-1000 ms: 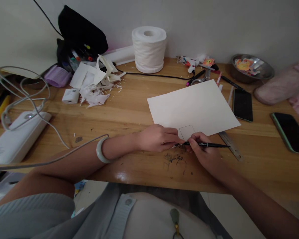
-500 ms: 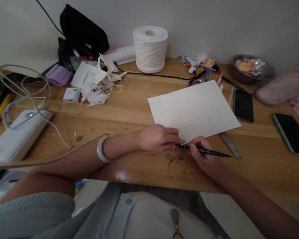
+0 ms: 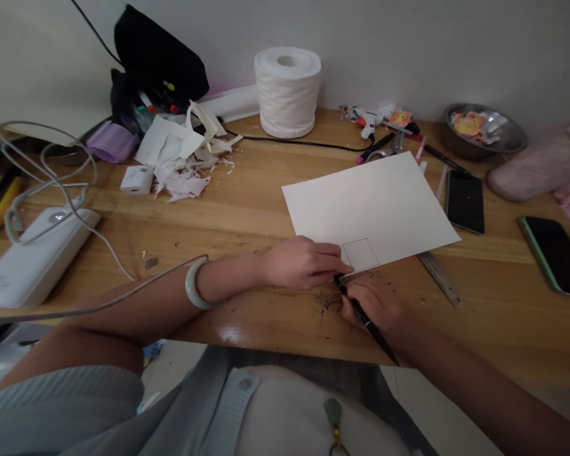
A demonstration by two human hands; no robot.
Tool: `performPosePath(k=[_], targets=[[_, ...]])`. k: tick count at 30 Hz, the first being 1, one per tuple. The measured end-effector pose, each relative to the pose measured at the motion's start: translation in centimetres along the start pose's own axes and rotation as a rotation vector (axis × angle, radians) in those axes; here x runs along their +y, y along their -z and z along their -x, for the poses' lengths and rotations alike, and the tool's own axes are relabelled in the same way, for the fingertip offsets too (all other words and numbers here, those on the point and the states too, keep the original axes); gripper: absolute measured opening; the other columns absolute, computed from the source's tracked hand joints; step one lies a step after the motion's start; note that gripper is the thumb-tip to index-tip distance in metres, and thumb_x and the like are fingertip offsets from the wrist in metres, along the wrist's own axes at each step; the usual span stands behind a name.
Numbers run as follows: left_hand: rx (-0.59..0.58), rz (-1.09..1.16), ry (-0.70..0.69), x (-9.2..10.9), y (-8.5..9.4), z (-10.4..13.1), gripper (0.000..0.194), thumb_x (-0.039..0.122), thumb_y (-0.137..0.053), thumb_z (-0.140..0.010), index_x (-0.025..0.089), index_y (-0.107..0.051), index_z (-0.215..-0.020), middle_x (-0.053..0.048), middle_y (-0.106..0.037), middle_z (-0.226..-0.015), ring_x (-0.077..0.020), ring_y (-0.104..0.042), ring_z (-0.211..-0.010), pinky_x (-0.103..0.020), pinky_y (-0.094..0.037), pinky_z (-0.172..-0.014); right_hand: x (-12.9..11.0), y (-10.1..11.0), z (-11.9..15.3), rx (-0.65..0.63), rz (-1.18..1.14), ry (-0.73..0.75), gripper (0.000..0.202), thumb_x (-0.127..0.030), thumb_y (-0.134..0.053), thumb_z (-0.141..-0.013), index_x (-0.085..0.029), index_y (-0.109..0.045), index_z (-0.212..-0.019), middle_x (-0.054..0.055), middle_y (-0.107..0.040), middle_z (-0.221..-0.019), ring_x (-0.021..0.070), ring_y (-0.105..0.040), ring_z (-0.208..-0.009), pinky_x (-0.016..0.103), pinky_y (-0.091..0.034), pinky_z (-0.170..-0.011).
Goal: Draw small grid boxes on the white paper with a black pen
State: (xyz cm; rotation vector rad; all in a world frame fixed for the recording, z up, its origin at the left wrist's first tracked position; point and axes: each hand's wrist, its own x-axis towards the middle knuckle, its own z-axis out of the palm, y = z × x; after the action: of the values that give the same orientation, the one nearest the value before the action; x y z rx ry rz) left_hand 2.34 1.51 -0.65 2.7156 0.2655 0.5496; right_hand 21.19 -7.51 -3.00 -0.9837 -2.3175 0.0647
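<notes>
Room: seemed a home with a craft corner.
Desk: wooden, it stood against a plain wall.
Household signs: a tissue roll and metal bowl stood there.
Craft signs: paper scraps, a glue gun and scissors lay about.

Paper lies on the table, left of the nearer phone.

Two hands, two phones
</notes>
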Motion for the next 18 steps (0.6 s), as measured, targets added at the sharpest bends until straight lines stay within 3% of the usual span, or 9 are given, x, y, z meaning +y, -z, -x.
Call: performPosePath(k=[4,10,13,18], targets=[[-0.002,-0.004,0.002,0.0,-0.1,0.1,0.027,0.015,-0.04,-0.084,0.017,-0.055,-0.106,-0.004,-0.059,-0.087,-0.0096,-0.055,-0.07,-0.02,-0.038,-0.057,-0.1,0.2,0.1,-0.057,0.039,0.03,0.009,-0.01,-0.048,-0.074,-0.019,-0.05,-0.077,0.003,-0.056,-0.069,0.0157,-0.054,-0.071,0.029,-0.046,-0.063],[-0.001,0.055,0.032,0.0,-0.2,0.2,0.026,0.017,-0.042,-0.084,0.017,-0.056,-0.106,-0.005,-0.06,-0.087,-0.0098,-0.055,-0.071,-0.019,-0.039,-0.059,-0.1,1.2,0.3,-0.071,-0.262,-0.124,0.009,-0.014,-0.044,-0.074,-0.022,-0.048,-0.072,0.002,-0.056,-0.067,0.0143,-0.053,-0.064,0.029,-0.046,-0.058],[0.041,0.115,0.039,0.0,-0.1,0.2,0.027,0.014,-0.042,-0.083,0.015,-0.057,-0.105,-0.005,-0.06,-0.087,-0.0099,-0.055,-0.073,-0.018,-0.041,-0.061,0.0,1.0,0.4,-0.04,-0.317,-0.216,0.007,-0.017,-0.045,-0.073,-0.022,-0.047,-0.069,0.003,-0.057,-0.065,0.0149,-0.053,-0.06,0.031,-0.045,-0.056],[0.149,0.131,0.042,0.0,0.2,0.5,0.028,0.012,-0.038,-0.082,0.015,-0.06,-0.101,-0.005,-0.061,-0.081,-0.0096,-0.056,-0.071,-0.018,-0.041,-0.06,0.3,0.8,0.5,-0.007,-0.337,-0.212,0.006,-0.017,-0.048,-0.071,-0.023,-0.05,-0.07,0.002,-0.056,-0.065,0.0146,-0.054,-0.059,0.03,-0.045,-0.055]])
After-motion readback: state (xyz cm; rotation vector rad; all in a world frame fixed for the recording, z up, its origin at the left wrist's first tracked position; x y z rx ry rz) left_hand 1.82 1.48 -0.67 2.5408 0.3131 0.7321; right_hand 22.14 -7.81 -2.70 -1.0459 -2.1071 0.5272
